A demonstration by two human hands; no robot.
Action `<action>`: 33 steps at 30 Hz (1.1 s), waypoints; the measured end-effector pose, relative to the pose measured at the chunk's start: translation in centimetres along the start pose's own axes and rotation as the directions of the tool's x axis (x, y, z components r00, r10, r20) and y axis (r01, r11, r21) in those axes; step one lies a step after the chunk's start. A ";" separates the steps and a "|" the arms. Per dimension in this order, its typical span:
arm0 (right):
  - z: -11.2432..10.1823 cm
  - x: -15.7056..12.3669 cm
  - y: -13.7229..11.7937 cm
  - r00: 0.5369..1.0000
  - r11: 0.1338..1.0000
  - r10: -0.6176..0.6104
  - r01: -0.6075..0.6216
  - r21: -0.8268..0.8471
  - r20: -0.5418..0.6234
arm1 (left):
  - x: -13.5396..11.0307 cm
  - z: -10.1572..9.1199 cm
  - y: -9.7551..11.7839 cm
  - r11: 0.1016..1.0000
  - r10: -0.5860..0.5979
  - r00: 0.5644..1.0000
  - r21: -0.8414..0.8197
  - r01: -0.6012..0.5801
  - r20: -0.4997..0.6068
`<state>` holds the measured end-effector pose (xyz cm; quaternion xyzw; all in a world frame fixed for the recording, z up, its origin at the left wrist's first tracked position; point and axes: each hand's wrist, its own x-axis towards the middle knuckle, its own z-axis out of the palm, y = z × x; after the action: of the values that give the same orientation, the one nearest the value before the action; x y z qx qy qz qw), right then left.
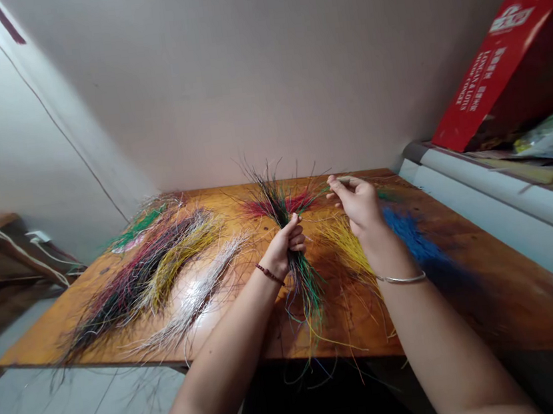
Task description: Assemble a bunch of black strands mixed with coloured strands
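Note:
My left hand (285, 243) is wrapped round a bundle of thin mixed-colour wires (309, 287), mostly dark and green, held upright over the middle of the table. Its loose ends fan out above and below the fist. To the right, my right hand (359, 203) is raised with thumb and forefinger pinched together; anything between them is too fine to make out. Red wires (255, 208) lie behind the bundle. Yellow wires (349, 245) and blue wires (417, 238) rest under and beside my right forearm.
On the left of the wooden table (471, 277) lie white wires (208, 282), more yellow wires (181, 253), dark red and black wires (127, 279) and green wires (142, 227). A red box (496, 66) leans above long pale rolls (502, 199) on the right. The wall stands behind.

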<state>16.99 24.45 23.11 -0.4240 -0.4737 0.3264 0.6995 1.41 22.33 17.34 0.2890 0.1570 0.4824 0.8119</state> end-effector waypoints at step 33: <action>3.4 -1.9 1.4 0.901 0.682 0.263 -0.427 0.594 0.346 | 0.1 -0.8 0.0 0.999 -0.031 0.999 -0.021 0.031 0.012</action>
<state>13.10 24.39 21.79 -0.1920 -0.3177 0.6452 0.6677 1.02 22.67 16.73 0.2808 0.1518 0.4697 0.8231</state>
